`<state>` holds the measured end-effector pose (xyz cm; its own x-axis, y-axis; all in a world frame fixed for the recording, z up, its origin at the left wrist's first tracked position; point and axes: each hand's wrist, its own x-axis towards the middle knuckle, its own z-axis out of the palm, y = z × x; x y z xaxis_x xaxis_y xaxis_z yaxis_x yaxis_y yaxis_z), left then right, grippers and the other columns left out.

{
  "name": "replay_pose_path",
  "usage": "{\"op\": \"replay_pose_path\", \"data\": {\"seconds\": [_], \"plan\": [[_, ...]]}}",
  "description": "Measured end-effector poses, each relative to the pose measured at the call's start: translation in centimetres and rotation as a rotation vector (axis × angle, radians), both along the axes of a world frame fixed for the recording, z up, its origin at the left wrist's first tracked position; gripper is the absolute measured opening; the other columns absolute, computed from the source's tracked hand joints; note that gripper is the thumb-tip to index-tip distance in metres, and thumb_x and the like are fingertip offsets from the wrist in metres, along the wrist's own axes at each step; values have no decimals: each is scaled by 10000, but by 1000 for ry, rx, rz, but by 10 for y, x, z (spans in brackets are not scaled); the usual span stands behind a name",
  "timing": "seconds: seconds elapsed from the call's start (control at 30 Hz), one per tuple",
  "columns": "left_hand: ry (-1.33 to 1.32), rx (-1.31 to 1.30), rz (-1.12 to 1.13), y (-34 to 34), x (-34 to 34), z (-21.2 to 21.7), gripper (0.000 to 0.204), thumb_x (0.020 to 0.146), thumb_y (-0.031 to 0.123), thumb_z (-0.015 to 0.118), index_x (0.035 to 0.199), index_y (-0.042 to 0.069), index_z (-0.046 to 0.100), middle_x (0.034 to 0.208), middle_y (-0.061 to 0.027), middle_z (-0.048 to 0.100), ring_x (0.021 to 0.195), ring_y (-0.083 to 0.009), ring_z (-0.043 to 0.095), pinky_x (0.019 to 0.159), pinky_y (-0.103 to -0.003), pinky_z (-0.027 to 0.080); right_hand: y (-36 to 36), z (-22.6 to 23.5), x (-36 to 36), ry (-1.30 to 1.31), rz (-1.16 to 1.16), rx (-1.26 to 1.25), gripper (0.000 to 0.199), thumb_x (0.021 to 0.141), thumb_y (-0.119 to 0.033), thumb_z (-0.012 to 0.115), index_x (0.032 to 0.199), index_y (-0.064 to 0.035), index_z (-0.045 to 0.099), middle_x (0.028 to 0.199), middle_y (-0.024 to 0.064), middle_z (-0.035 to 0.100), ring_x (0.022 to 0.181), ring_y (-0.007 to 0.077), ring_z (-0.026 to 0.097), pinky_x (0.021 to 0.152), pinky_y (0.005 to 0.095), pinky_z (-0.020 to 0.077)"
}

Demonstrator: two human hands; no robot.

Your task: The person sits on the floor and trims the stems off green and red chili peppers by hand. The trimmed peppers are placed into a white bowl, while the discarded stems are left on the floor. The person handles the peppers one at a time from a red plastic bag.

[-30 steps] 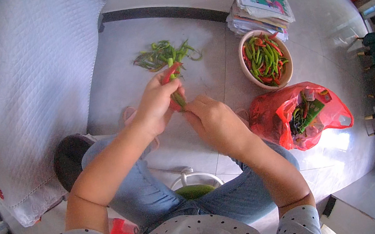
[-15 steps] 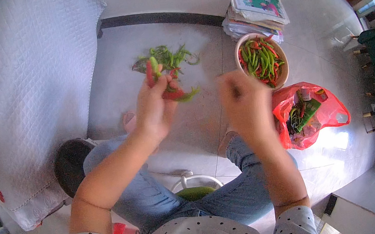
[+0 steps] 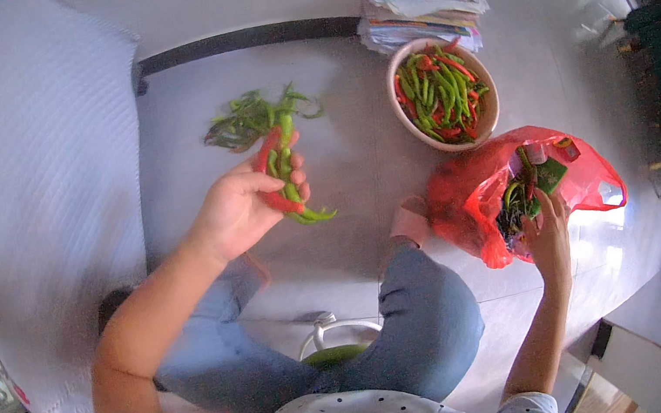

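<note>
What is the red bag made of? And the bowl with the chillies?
The red bag looks like thin plastic: glossy, crinkled, half see-through where the light hits. The bowl has a smooth, pale, thick rim, so probably ceramic or hard plastic; the view can't tell which.

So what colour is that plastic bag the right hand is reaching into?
Red, slightly see-through. The plastic bag shows best in the head view, with the right hand at its opening.

- The right hand (image 3: 546, 232), which a second ago met the left hand over the floor, has swung out to the right and now reaches into the red plastic bag (image 3: 472, 208).
- The left hand (image 3: 247, 208) has kept its bunch of red and green chillies (image 3: 284, 181) and drawn slightly nearer, away from the pile of green stems (image 3: 249, 119).
</note>
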<state>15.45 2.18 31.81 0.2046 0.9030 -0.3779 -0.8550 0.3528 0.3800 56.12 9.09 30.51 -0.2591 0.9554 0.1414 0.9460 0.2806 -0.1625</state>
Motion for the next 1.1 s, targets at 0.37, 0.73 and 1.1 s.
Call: {"op": "replay_pose_path", "data": {"seconds": [0.37,0.73,1.1], "plan": [[60,-1,-214,202,138,-167,340,774,-18,478,1108,30,433,1053,-112,518,903,-220,531,817,-403,428,18,22,-97,617,42,-205,153,714,33,553,862,7,580,873,143,589,865,301,558,825,384,420],[1003,-349,-587,101,2,-274,248,796,78,529,1034,15,506,917,-98,569,805,-175,575,708,-278,485,22,2,-122,469,234,-324,138,696,11,574,832,-14,579,844,121,583,828,285,565,846,439,407],[1906,-170,-468,-16,-147,-319,123,676,135,600,736,29,581,689,-152,586,663,-309,574,591,-379,452,19,-17,-183,368,456,-603,155,682,-17,587,837,-18,576,802,124,575,759,304,557,718,387,450]]}}
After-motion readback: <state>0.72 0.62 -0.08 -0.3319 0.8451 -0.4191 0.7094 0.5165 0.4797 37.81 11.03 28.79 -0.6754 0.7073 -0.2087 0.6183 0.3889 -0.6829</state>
